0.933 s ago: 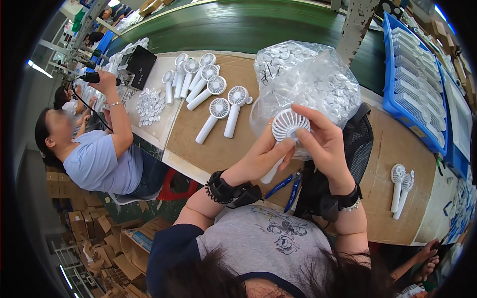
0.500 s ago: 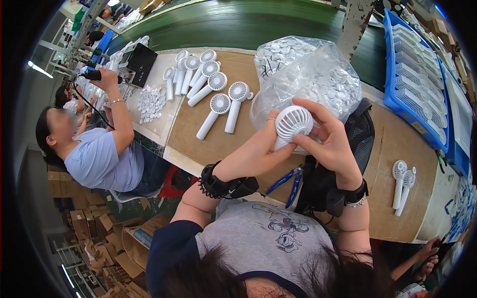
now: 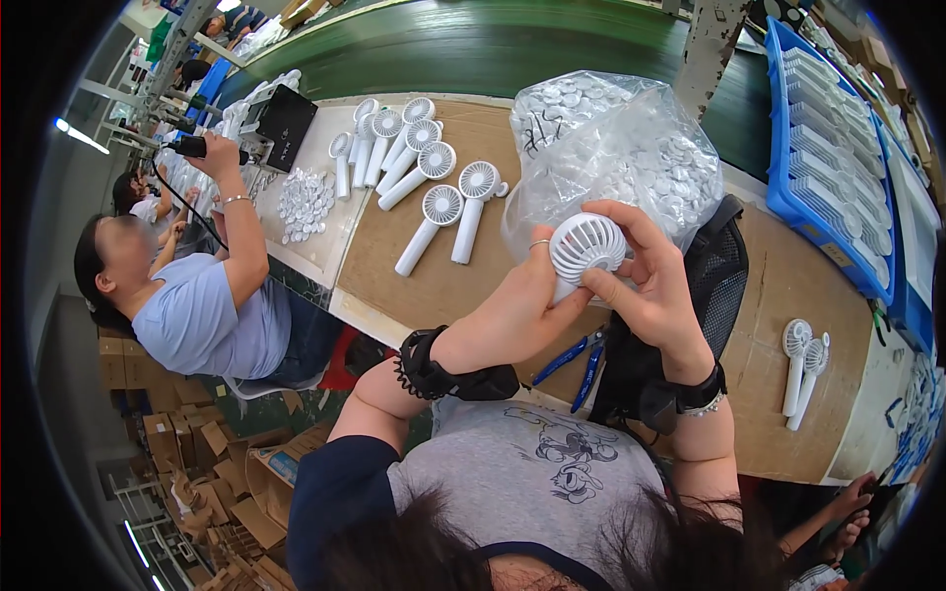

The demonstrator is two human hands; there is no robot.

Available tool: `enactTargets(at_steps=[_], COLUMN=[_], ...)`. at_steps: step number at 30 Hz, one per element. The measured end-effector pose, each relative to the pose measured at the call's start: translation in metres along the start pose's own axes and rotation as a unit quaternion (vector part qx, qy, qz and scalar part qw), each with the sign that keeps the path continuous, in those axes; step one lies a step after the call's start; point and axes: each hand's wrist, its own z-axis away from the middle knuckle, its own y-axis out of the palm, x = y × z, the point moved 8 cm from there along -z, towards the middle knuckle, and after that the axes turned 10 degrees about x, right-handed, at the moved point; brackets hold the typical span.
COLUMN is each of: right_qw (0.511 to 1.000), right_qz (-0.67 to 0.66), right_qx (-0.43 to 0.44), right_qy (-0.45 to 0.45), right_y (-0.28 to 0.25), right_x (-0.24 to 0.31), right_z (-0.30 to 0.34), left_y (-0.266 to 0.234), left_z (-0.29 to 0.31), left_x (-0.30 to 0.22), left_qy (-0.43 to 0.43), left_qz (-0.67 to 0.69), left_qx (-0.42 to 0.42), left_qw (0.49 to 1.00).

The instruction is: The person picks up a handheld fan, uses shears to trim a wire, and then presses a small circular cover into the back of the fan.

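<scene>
A white handheld fan (image 3: pixel 588 244) is held up over the bench between both my hands, its slatted round head facing upward. My left hand (image 3: pixel 522 305) wraps the fan's handle, most of which it hides. With thumb and fingers my right hand (image 3: pixel 650 281) grips the edge of the head. Just beyond the fan lies a clear plastic bag (image 3: pixel 621 148) full of small white round parts. Several white handheld fans (image 3: pixel 431 217) lie on the cardboard left of my hands. Blue-handled pliers (image 3: pixel 581 364) rest near my body, beside a black mesh bag (image 3: pixel 714 286).
Two more fans (image 3: pixel 803 366) lie on the right of the cardboard. A blue crate (image 3: pixel 828 167) of white parts stands at the far right. Loose white round pieces (image 3: pixel 305 204) are piled at left, near a co-worker (image 3: pixel 202 305) using a black tool. A green conveyor belt (image 3: pixel 424 54) runs behind.
The whole view has shifted slightly. My hands keep the same grip on the fan, with hardly any movement.
</scene>
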Motion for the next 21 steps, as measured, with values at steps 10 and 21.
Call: enactTargets(at_steps=[10,21], right_qw=[0.992,0.993], right_qz=[-0.119,-0.103], right_qx=[0.043,0.051], right_qy=[-0.009,-0.033], right_y=[-0.004,-0.008], right_x=[0.005,0.016], right_z=[0.001,0.003], left_y=[0.011,0.015], left_z=[0.004,0.013], left_x=[-0.022,-0.036], left_qy=[-0.011,-0.015], left_qz=[0.298,0.378], left_qx=[0.116,0.161], left_qw=[0.947,0.912])
